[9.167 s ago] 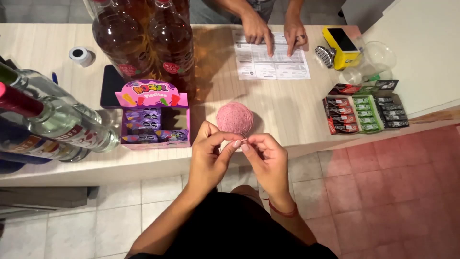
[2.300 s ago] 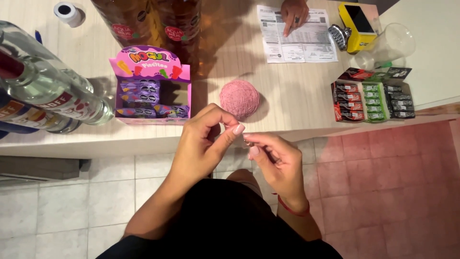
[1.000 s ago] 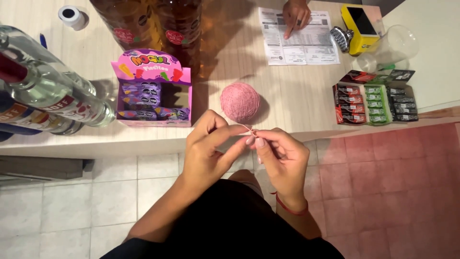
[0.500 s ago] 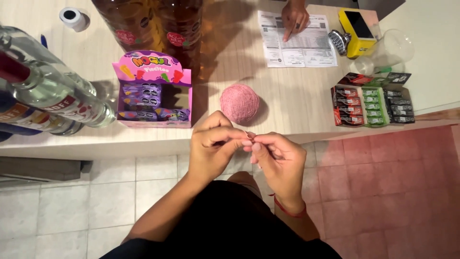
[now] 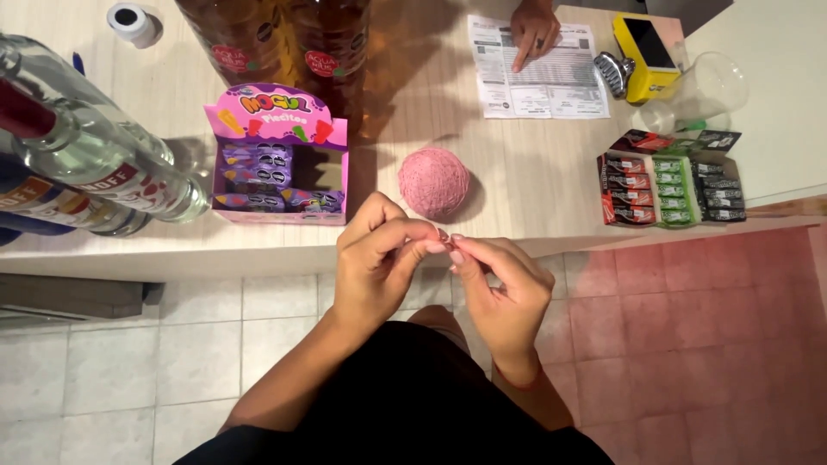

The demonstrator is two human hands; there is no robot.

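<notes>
Left hand (image 5: 375, 258) and right hand (image 5: 504, 280) still pinch thread together, fingertips now touching; yarn ball (image 5: 433, 182) unmoved on bench (image 5: 534, 172).

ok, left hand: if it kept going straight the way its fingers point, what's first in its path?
The left hand points rightward, fingertips already at the right hand, so it would meet those fingertips first. The pink yarn ball lies off that line on the counter, though depth is unclear.

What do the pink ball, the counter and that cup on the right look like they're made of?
Pink ball: wound yarn or thread, matte, strand texture visible. Counter: pale wood-grain laminate, probably, with a light sheen. Cup: clear plastic, likely; see-through with a thin rim.
</notes>
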